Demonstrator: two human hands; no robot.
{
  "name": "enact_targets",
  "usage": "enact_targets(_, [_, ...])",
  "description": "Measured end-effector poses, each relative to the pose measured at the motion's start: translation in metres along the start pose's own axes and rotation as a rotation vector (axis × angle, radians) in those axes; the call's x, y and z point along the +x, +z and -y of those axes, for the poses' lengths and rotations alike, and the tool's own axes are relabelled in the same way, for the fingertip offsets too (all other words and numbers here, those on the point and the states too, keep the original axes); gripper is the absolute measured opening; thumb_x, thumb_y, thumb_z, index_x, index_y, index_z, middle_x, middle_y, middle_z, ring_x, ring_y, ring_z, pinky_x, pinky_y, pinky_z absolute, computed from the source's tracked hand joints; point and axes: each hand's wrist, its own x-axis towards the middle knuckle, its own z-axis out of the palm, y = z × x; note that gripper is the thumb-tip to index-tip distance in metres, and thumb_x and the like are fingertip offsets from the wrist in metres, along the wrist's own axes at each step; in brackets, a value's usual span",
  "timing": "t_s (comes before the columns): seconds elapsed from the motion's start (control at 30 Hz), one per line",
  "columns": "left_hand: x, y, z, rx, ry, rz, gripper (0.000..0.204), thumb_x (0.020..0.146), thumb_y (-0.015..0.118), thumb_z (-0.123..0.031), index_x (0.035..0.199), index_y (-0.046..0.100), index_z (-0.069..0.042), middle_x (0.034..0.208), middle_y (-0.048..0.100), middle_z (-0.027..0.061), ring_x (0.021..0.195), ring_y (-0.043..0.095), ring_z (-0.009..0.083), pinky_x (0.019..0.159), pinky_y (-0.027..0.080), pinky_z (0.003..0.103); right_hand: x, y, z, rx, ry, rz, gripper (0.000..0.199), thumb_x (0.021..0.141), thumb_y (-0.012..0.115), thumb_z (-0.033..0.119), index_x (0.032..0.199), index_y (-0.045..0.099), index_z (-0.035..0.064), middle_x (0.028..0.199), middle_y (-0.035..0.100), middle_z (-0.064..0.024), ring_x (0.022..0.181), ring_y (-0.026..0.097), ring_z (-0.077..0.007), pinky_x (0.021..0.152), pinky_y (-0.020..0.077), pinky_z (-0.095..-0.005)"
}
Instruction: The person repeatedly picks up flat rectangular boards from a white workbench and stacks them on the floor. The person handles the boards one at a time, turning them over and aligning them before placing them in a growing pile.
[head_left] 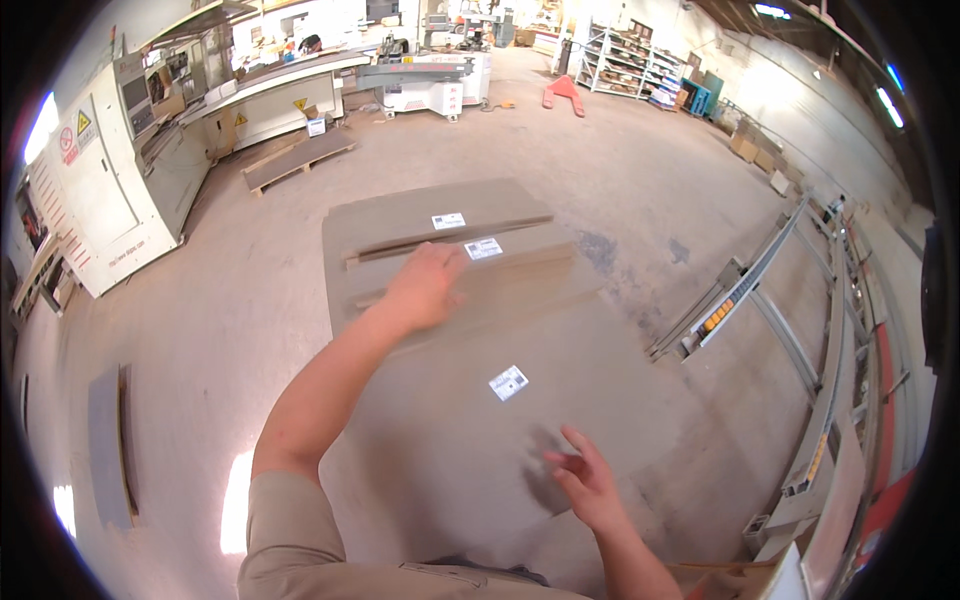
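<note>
Several flat grey-brown panels lie in front of me, the nearest a large panel [440,420] with a white label [508,383]. Beyond it, a narrower panel [540,240] bears another label [483,248], and the far panel [390,215] carries a third label [448,221]. My left hand [428,285] is over the narrower panel beside its label, slightly blurred, thumb apart from the fingers; whether it touches the panel I cannot tell. Above the near panel's right part is my right hand [588,485], fingers apart and holding nothing, its shadow on the surface.
White machines [110,190] stand at the left and back. A low pallet [300,160] lies before them. Metal roller rails [750,285] run along the right. A board [108,445] is on the floor at left. A red pallet jack [565,92] and shelves [620,65] are far back.
</note>
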Motion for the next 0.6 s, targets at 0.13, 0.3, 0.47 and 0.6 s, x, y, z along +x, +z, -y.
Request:
enact_targets(0.13, [-0.054,0.04,-0.079,-0.061,0.04,-0.084,0.06,0.081,0.076,-0.028,0.131,0.055,-0.003,0.136,0.054,0.0179,0.13,0.047,0.0384,0.113,0.035,0.05,-0.092,-0.063,0.003,-0.105,0.217,-0.197,0.057,0.092,0.057,-0.005,0.147,0.043,0.0004,0.134,0.057,-0.0106,0.111,0.065,-0.0157,0.089,0.0535,-0.0321])
enact_targets(0.3, [-0.138,0.095,-0.165,-0.02,-0.238,0.039,0.06,0.091,0.062,-0.044,0.131,0.055,-0.001,0.143,0.047,0.0218,0.139,0.039,0.0384,0.117,0.026,0.056,-0.192,-0.123,0.001,-0.365,0.127,-0.277,0.05,0.089,0.059,-0.004,0.138,0.051,-0.002,0.123,0.063,-0.0132,0.108,0.067,-0.0201,0.086,0.0532,-0.0304])
enact_targets(0.47, [-0.155,0.104,-0.183,-0.038,-0.418,-0.024,0.06,0.091,0.061,-0.043,0.132,0.053,0.001,0.143,0.047,0.0234,0.139,0.04,0.0376,0.115,0.028,0.055,-0.264,-0.181,0.004,-0.717,0.106,-0.163,0.045,0.089,0.062,0.005,0.132,0.055,-0.0029,0.12,0.064,-0.0185,0.107,0.066,-0.0291,0.089,0.0526,-0.0361])
enact_targets(0.6, [-0.153,0.115,-0.178,-0.015,-0.465,-0.137,0.05,0.088,0.064,-0.034,0.123,0.057,0.0,0.134,0.053,0.0214,0.125,0.052,0.0377,0.104,0.042,0.052,-0.311,-0.212,0.001,-0.921,-0.026,-0.084,0.043,0.094,0.063,0.024,0.131,0.058,0.002,0.114,0.065,-0.0205,0.107,0.062,-0.0391,0.094,0.0496,-0.0457])
